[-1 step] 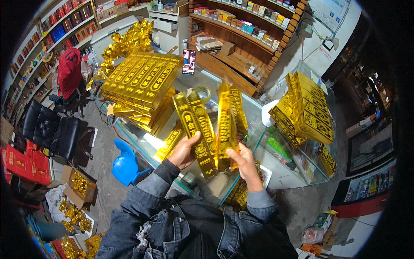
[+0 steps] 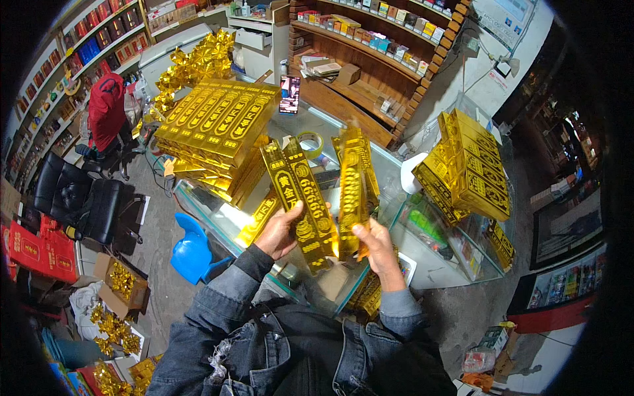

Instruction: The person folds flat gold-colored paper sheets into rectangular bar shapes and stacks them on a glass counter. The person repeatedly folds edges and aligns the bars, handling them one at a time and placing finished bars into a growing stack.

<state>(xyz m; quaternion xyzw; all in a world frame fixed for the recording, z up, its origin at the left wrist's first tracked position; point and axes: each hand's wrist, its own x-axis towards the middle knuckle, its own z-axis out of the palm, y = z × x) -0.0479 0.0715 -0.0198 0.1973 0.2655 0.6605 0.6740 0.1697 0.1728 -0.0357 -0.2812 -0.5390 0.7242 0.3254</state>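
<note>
My left hand (image 2: 281,231) is closed on the lower left side of a long gold foil box (image 2: 305,201), printed in black and tilted with its top to the left. My right hand (image 2: 381,249) grips the lower end of a narrower gold foil piece (image 2: 353,191), which stands nearly upright; motion blurs its top. The lower ends of the two pieces come close together, while their tops are apart. Behind them, a roll of tape (image 2: 310,144) rests on the glass counter (image 2: 323,125). More gold pieces lie behind the right-hand one, partly hidden.
A tall stack of gold boxes (image 2: 218,122) stands on the counter at left, another stack (image 2: 472,165) at right. A lit phone (image 2: 288,96) leans at the back. Below left are a blue plastic stool (image 2: 191,251) and a black office chair (image 2: 79,195).
The piece in my right hand has swung slightly right and turned. The box in my left hand has shifted a little left, so the gap between their tops is wider.
</note>
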